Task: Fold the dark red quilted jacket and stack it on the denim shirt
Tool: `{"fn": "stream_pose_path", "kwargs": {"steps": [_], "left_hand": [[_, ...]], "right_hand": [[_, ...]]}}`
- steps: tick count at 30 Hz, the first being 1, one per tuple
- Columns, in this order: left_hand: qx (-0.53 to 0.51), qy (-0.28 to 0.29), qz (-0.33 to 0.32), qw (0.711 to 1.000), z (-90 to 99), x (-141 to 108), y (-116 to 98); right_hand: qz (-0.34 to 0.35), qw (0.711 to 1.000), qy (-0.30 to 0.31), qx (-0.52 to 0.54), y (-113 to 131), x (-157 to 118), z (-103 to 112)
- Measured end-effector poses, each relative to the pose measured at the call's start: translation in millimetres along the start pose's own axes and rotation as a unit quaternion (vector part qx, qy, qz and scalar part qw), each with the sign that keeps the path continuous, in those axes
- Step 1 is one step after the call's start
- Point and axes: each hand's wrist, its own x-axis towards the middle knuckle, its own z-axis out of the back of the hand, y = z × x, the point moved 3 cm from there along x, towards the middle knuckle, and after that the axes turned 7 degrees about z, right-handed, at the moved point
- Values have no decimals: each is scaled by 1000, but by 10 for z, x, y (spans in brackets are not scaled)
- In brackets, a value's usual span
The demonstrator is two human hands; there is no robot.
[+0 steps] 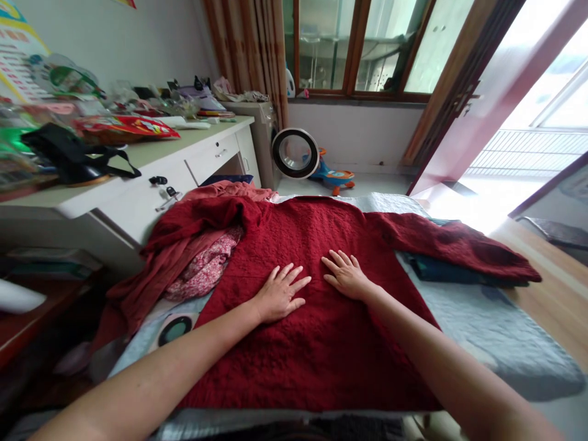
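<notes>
A dark red long-sleeved top lies spread out in front of me, its neck end away from me and its sleeves out to both sides. My left hand rests flat on the middle of it, fingers spread. To the right, my right hand also lies flat on the fabric with its fingers apart. Neither hand grips the cloth. The left sleeve lies over a heap of pinkish-red clothing and a red-and-white patterned cloth. Under the right sleeve is dark teal folded fabric.
A light blue cover lies beneath the top, beside a wooden surface. At left stands a white desk loaded with packets and a black strapped item. Behind are a washing machine with its round door open and a blue-orange ride-on toy.
</notes>
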Motion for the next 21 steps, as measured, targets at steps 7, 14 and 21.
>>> {"fn": "stream_pose_path", "kwargs": {"steps": [7,14,21], "left_hand": [[-3,-4,-31,1000,-4,-372,-162],[-17,-12,-66,998,-28,-780,-267],[-9,-21,-86,996,-20,-1177,-245]], "right_hand": [[7,1000,-10,-13,219,-664,-82],[30,998,-30,-51,368,-1118,-172],[73,995,-46,-54,433,-1535,-214]]}}
